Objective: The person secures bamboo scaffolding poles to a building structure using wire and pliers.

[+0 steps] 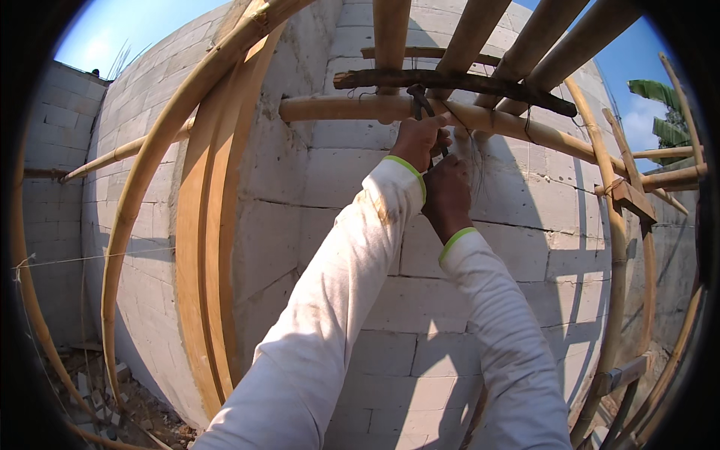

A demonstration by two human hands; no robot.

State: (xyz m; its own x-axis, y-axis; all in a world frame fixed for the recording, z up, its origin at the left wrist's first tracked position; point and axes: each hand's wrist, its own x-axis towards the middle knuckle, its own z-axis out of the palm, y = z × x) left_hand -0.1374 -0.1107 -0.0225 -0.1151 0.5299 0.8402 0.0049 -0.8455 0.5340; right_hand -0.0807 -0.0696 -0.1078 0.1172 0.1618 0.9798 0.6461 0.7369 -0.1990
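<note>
Both of my arms reach up to a horizontal bamboo pole (330, 109) in front of a block wall. My left hand (418, 142) is closed around a dark metal hand tool (422, 103), which looks like pincers; its head rests near the pole. Just below and to the right, my right hand (448, 191) is closed at the lower end of the same tool, its fingers partly hidden. Thin dark wires (478, 161) hang beside my hands. Above them a dark wooden stick (457, 81) lies across several bamboo poles (471, 37), with wire ties around the joints.
A wooden door or window frame post (206, 247) stands at the left, with a curved bamboo pole (146, 169) before it. At the right, upright bamboo (616, 262) carries a wooden block (634, 201). A thin string (97, 257) crosses the left side. Rubble (101, 390) lies below left.
</note>
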